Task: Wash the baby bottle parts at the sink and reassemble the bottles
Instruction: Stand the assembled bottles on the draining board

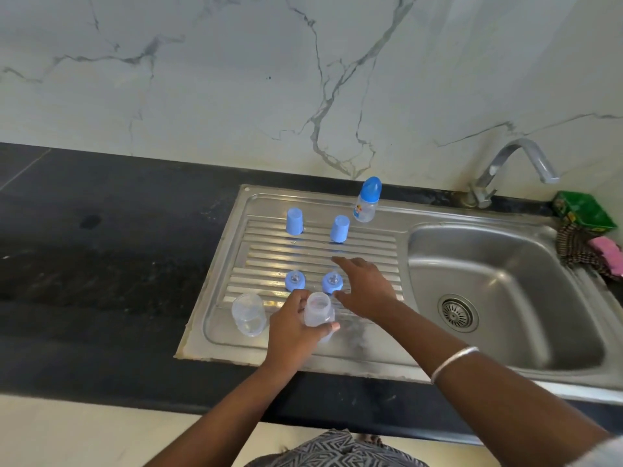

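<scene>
Head view, left hand gripping bottle

Both forearms are showing bare from the elbow down, with no sleeves covering them. The right wrist is wearing a thin silvery-white bangle, sitting snugly round the arm. At the bottom edge, the person's garment is showing a grey and white zigzag, geometric print. The left hand and right hand are wearing no rings that can be made out
</scene>
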### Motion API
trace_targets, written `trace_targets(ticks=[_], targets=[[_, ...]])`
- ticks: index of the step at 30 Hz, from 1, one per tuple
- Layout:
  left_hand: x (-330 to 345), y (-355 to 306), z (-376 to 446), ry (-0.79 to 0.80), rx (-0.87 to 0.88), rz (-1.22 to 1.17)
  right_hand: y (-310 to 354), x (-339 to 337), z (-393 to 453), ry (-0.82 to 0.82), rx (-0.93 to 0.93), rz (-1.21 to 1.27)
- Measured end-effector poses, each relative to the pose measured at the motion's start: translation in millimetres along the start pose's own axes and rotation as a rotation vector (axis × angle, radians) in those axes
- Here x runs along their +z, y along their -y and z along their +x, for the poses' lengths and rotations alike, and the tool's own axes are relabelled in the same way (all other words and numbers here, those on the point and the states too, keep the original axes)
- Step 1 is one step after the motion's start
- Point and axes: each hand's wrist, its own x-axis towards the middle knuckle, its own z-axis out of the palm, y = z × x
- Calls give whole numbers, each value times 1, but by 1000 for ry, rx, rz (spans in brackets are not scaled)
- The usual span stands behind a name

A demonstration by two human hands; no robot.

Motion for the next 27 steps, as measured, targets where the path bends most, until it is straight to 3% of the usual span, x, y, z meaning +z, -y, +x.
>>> trace_targets(ticks=[6,12,16,21,24,27], targets=[[4,12,-3,2,38,46,11,7,24,144,-33,-194],[6,15,-3,15,74,95,7,16,27,153,-43,-234],[6,19,-3,29,129,119,2,14,19,102,-52,-156],[6,26,-6,3,180,144,16,-9,-6,-62,-34,244],[6,28,-6,5,191,145,25,-25,-28,-119,-120,259],[6,28,-7,13,194,133,33,-38,-47,-69,-203,188]])
